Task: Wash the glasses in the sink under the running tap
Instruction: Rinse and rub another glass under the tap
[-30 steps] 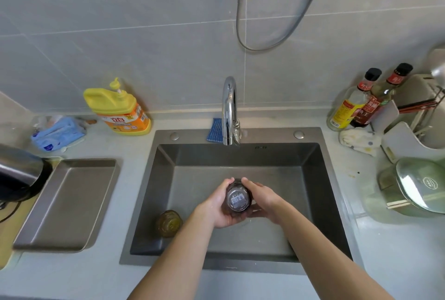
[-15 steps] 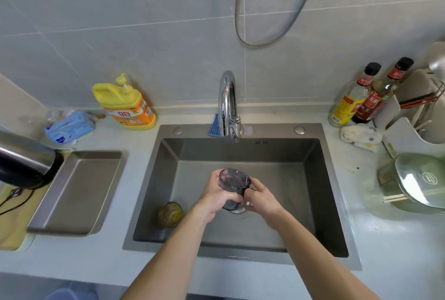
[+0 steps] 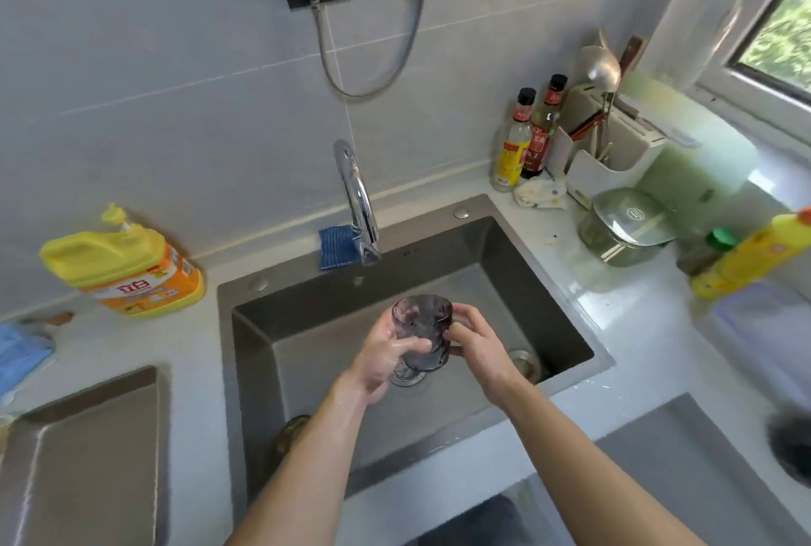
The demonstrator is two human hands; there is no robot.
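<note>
I hold a dark purple glass (image 3: 422, 328) upright over the middle of the grey sink (image 3: 491, 251), both hands on it. My left hand (image 3: 384, 359) wraps its left side and my right hand (image 3: 476, 346) grips its right side. The chrome tap (image 3: 357, 203) stands behind it; I cannot tell whether water runs. An amber glass (image 3: 290, 436) lies in the sink's near left corner, partly hidden by my left forearm. The drain (image 3: 524, 363) shows to the right of my right hand.
A yellow detergent jug (image 3: 125, 267) stands left of the sink, a metal tray (image 3: 83, 453) nearer. A blue sponge (image 3: 335, 245) sits by the tap. Sauce bottles (image 3: 529, 137), a utensil holder (image 3: 614, 155), a lidded pot (image 3: 625, 227) and a yellow bottle (image 3: 746, 256) crowd the right counter.
The glass has been turned from lying sideways to upright and raised slightly. The camera has swung to the right, bringing the window and right counter into view.
</note>
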